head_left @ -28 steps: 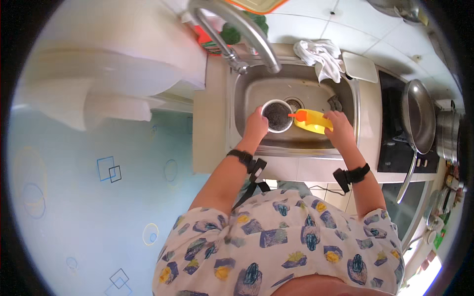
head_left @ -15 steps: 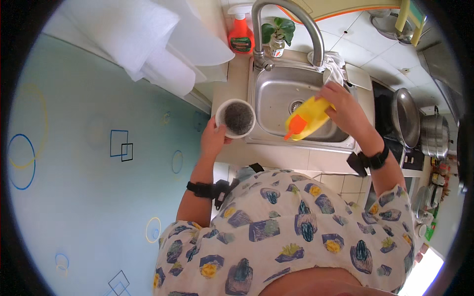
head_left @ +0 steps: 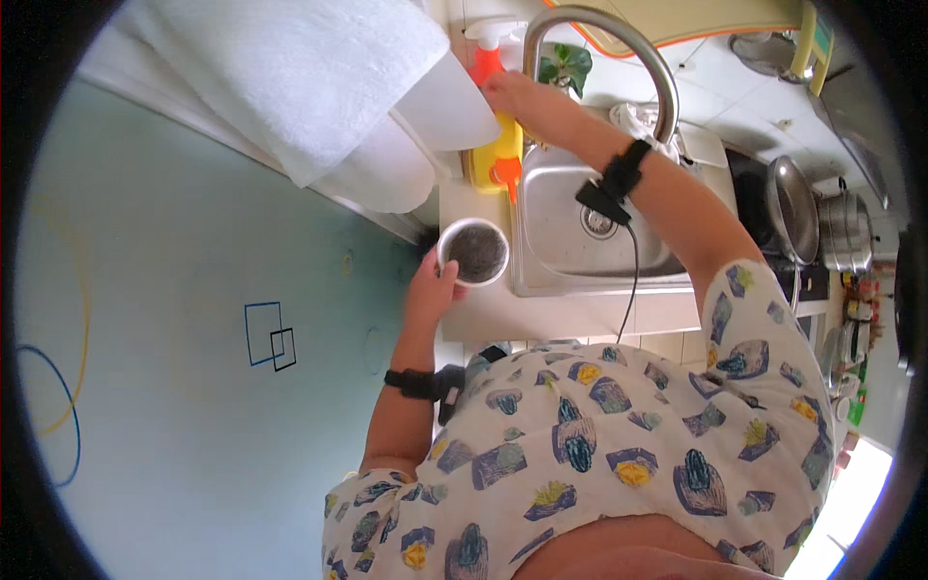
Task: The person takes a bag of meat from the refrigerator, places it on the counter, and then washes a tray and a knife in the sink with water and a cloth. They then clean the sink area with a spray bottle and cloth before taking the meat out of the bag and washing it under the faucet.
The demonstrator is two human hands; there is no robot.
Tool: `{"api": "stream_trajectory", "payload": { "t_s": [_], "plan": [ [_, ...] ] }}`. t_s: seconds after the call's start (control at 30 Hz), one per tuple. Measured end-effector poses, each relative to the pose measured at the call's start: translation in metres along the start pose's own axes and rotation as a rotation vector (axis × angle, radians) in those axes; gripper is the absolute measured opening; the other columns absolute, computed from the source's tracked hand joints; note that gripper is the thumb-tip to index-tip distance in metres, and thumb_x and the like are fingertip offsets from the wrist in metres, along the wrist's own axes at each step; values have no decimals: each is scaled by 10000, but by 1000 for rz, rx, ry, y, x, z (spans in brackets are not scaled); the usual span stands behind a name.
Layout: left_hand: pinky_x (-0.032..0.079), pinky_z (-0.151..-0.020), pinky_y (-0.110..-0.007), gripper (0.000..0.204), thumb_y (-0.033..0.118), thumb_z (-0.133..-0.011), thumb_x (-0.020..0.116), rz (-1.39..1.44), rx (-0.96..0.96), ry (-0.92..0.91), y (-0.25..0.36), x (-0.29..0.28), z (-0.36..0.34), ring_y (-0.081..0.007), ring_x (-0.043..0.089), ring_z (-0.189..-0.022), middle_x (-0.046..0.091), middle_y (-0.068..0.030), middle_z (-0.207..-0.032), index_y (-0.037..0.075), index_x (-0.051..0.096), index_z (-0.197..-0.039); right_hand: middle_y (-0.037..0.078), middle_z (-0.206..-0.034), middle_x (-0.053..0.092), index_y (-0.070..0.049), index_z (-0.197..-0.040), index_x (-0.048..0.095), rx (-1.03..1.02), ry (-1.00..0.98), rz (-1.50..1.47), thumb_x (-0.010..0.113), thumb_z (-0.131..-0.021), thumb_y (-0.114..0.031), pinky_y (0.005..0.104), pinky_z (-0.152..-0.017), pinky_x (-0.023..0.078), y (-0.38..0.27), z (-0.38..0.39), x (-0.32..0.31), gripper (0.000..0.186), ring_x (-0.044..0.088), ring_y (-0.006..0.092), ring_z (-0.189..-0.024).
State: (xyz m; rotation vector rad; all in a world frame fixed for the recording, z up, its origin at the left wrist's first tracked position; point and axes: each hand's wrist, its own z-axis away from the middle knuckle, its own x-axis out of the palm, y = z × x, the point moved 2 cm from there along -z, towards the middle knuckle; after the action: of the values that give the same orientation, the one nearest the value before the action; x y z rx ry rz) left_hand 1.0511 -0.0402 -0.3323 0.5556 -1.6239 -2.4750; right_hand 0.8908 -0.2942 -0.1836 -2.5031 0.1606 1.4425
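grip of the left hand point(head_left: 432, 284) is closed on the side of a white cup point(head_left: 476, 254), dark inside, held just left of the sink point(head_left: 599, 287). the right hand point(head_left: 514, 96) reaches across and holds the far end of a yellow bottle point(head_left: 497, 150), its orange nozzle point(head_left: 507, 174) at the near end; whether the bottle touches the counter point(head_left: 570, 319), i cannot tell. just beyond are a red spray bottle point(head_left: 486, 61) and a green plant point(head_left: 568, 70). a faucet point(head_left: 667, 89) arches above, with a pan point(head_left: 795, 208) well off to the right.
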Motion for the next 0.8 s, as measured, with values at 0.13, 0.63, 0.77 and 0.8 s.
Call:
{"api": "stream_trajectory", "payload": {
  "t_s": [0.13,0.63,0.77,0.8],
  "plan": [
    [571,-569,-315,331,137,-918,531,173,58,-96,8,49,-29,-210,650,-652,608,-130,-939,10,445,-1211,84,-1051,517,-76,-983,548,19,88,-38,509,-790,-1,347,-900,432,28,-4,-15,210,501,277,-1061],
    [566,-658,-340,408,239,-938,509,372,-65,122,-19,23,-52,-246,642,-876,542,-151,-1126,67,361,-1277,158,-1146,529,-76,-1184,534,387,168,-318,493,-856,-32,391,-891,458,-42,118,33,333,530,333,-1070],
    [479,-532,-264,290,324,-933,528,197,29,382,-37,28,-35,-138,561,-606,554,-51,-754,37,547,-896,99,-961,603,-106,-1046,609,906,33,-284,541,-889,-176,385,-759,496,-40,294,22,185,602,289,-877],
    [431,-504,-258,310,331,-935,525,93,23,342,-39,25,-26,-118,512,-560,517,-24,-671,54,524,-796,97,-897,622,-99,-999,623,1003,79,-300,553,-888,-204,383,-727,497,-48,331,15,169,610,285,-825]
  ]
}}
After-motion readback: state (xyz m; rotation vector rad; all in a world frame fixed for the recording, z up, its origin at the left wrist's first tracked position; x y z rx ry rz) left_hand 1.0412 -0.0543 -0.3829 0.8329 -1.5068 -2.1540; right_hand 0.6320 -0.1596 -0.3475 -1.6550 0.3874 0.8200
